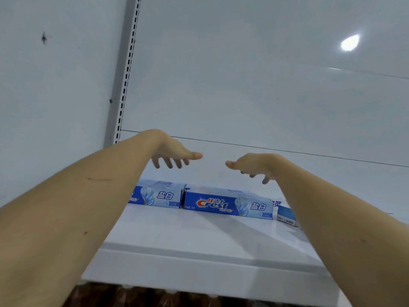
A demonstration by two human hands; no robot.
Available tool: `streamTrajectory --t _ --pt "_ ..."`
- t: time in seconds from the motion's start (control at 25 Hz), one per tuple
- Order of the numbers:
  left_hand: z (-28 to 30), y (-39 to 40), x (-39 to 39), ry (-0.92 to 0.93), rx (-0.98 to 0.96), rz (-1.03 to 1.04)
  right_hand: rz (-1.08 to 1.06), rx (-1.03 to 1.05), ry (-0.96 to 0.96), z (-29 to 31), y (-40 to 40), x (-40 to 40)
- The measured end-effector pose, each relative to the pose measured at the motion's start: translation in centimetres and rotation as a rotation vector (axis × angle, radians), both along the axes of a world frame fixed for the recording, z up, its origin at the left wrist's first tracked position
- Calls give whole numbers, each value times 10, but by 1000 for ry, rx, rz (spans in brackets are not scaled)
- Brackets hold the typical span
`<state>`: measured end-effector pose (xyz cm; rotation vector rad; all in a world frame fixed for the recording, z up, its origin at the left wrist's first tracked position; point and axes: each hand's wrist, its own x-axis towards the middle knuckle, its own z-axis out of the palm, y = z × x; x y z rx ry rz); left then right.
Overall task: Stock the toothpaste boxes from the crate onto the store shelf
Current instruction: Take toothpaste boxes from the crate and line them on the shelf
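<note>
Blue and white toothpaste boxes lie in a row on the white store shelf (199, 235). One box (228, 203) faces me in the middle, a second box (160, 194) lies to its left, and a third box (286, 216) is partly hidden behind my right forearm. My left hand (174, 154) hovers above the left box, fingers spread and pointing down, holding nothing. My right hand (254, 166) hovers above the right end of the middle box, also spread and empty. The crate is not in view.
The shelf's white back panel (243, 85) rises behind the boxes. A grey slotted upright (127, 69) stands at the left. The shelf's front lip (199, 273) runs across the bottom, with something dark brown below it.
</note>
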<state>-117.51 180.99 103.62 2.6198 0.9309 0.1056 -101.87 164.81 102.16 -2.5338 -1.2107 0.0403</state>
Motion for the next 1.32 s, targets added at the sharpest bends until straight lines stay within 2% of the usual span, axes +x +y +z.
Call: streamTrajectory --t 0.12,0.28,0.4,0.52,0.6,0.8,0.96,1.12,1.24,1.32 --pt "-12 33 -7 57 11 216 -55 -44 -53 2 20 5" --pt "-45 98 -36 -168 160 484 -143 -120 -100 -15 27 23" --pt "-53 115 -52 -257 -65 588 -179 -88 -14 -20 20 36" --pt "-56 121 -51 -220 -195 596 -212 -46 115 -28 11 37" --pt "-58 124 -50 -259 -240 596 -205 -36 139 -31 14 41" --pt "-58 122 -51 -323 -293 611 -190 112 311 -34 21 62" --pt "-59 123 -52 -336 -316 602 -222 146 418 -36 26 74" --pt "-50 114 -58 -384 -293 605 -274 229 423 -31 19 47" --pt "-46 107 -64 -340 -239 613 -239 376 441 -24 6 26" --pt "-47 101 -66 -273 -231 594 -231 246 403 -32 2 32"
